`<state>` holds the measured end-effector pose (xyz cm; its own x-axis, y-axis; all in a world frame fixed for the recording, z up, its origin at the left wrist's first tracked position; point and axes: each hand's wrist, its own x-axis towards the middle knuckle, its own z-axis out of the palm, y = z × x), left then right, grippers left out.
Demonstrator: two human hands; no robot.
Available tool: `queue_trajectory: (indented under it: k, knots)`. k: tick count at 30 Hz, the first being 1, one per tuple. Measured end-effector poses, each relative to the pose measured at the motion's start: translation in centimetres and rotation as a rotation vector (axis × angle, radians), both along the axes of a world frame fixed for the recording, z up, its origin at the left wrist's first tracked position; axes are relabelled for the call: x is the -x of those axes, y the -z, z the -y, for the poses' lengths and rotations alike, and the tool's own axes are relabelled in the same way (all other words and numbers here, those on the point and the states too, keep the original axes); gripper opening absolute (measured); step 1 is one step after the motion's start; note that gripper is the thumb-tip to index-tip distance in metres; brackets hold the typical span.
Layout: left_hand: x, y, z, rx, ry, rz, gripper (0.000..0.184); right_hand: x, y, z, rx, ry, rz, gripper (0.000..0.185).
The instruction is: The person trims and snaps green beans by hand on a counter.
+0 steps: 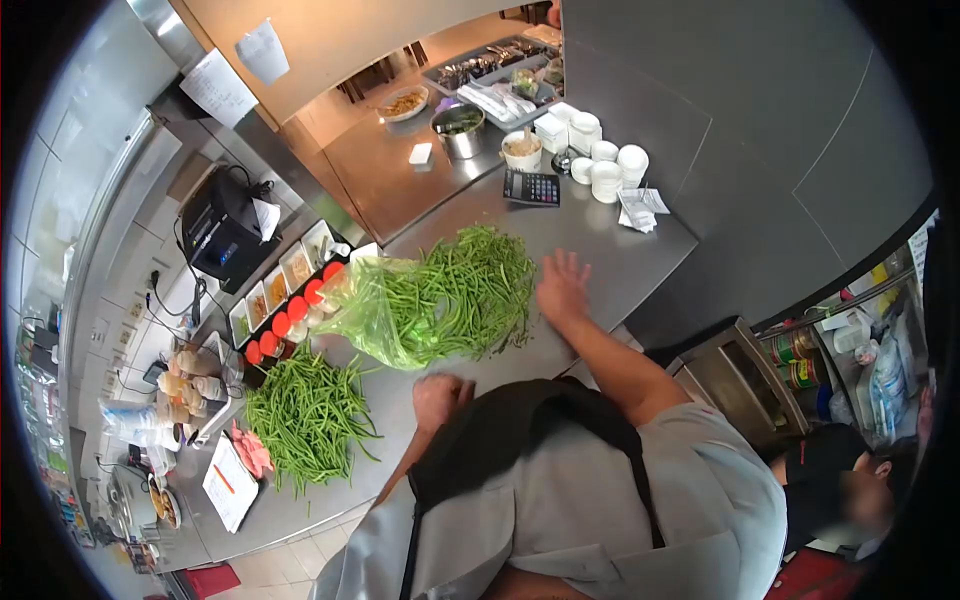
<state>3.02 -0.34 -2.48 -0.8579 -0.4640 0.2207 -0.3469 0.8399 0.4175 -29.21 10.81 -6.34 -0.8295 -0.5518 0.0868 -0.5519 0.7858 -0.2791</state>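
Note:
My right hand [565, 288] lies flat on the steel counter with its fingers spread, just right of a big heap of green beans [475, 285]. A clear green plastic bag [375, 315] lies against the left side of that heap, partly around some of the beans. My left hand [440, 402] is curled into a fist at the counter's near edge, below the bag, with nothing visible in it. A second pile of green beans [310, 415] is spread on the counter to the left.
Red-capped bottles [282, 324] and a row of ingredient trays [277, 288] line the counter's left side. A notepad [231, 484] lies near the second pile. Ahead are a calculator [531, 188], stacked white containers [607, 180] and a metal pot [459, 132]. A person [825, 480] is at lower right.

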Motion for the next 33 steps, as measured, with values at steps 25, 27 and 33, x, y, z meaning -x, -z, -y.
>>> queue_trajectory:
  k: [25,27,33]
  knots:
    - [9.6,1.7,-1.5,0.038,0.152,-0.040,0.041,2.5,-1.2,-1.5,0.053,-0.123,0.069,0.060]
    - [9.8,1.7,-1.6,0.058,0.080,-0.076,0.039,3.4,-0.9,0.7,0.099,-0.164,0.086,0.059]
    - [4.5,2.2,-1.4,-0.003,0.025,-0.195,0.034,6.0,-1.9,7.0,0.454,-0.348,0.568,0.054]
